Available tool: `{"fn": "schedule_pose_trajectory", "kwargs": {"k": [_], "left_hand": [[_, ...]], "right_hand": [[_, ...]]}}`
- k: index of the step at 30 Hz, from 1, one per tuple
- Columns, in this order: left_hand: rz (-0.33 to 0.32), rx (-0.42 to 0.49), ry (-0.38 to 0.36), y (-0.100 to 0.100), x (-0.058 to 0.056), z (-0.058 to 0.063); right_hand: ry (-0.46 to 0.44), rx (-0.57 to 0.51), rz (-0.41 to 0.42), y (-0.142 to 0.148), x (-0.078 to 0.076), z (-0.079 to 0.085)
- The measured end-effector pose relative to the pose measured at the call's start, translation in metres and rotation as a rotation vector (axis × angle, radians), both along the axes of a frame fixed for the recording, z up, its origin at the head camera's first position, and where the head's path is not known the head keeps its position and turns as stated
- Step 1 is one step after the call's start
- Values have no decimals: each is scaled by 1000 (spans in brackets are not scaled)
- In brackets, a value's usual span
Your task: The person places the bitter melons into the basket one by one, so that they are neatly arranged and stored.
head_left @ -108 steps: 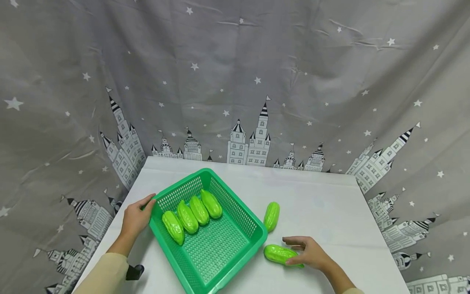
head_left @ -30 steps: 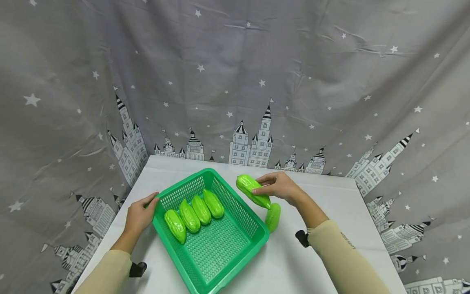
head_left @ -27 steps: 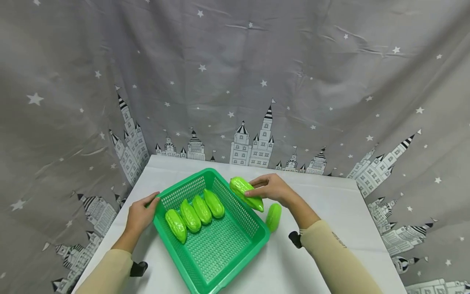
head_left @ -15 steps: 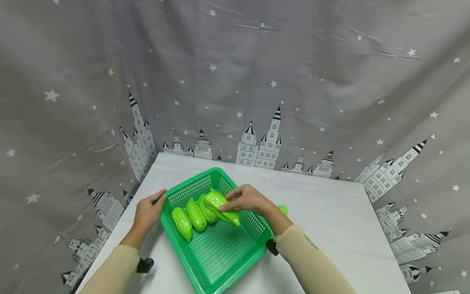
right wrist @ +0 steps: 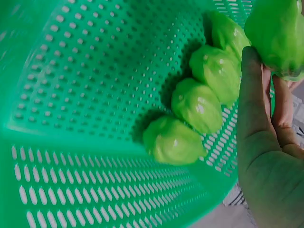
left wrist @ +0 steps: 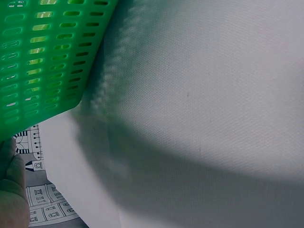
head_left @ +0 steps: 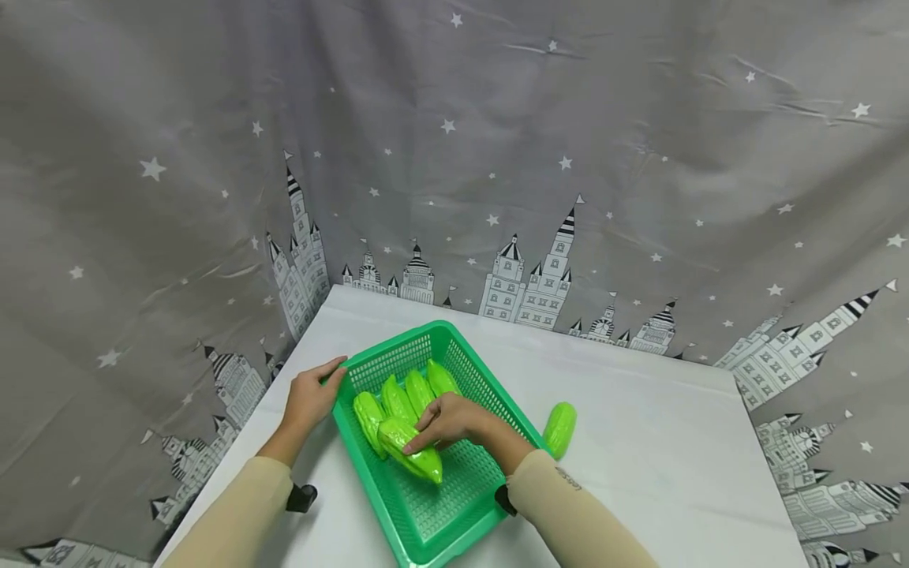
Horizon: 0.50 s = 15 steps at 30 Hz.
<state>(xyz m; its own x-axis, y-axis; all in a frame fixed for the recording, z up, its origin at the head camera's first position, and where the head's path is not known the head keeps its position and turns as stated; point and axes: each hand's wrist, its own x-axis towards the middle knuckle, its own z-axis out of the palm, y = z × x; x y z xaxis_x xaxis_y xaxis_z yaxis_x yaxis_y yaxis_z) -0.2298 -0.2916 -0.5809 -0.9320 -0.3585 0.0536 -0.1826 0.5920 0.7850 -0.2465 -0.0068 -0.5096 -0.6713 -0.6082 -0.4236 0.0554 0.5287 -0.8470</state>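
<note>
My right hand grips a glossy, bumpy green bitter melon between thumb and fingers, low over the inside of a green plastic basket. In the head view this melon overlaps the nearest one of a row of several bitter melons lying side by side along the basket's far left wall. The right wrist view shows the held melon at the top right, above that row. At the basket's left corner, my left hand pinches the rim; the left wrist view catches only part of this hand beside the basket wall.
One more bitter melon lies on the white table, just right of the basket. A grey curtain printed with castles and stars hangs behind and around the table. Dark wrist cameras stick out below both sleeves.
My right hand picked up the melon from the table right of the basket and carried it left, over the rim and down inside. The left hand has stayed on the rim; the view has shifted.
</note>
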Motion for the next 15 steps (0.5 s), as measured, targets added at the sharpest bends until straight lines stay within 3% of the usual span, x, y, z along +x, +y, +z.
{"fn": "schedule_pose_trajectory", "kwargs": {"k": [5,15], "left_hand": [[-5,11,-14,2,-2,-2],[3,26,-2,-1,-1,-2]], "right_hand": [[2,84,51,-6,5,-3],[114,348,145,-20,11,-20]]}}
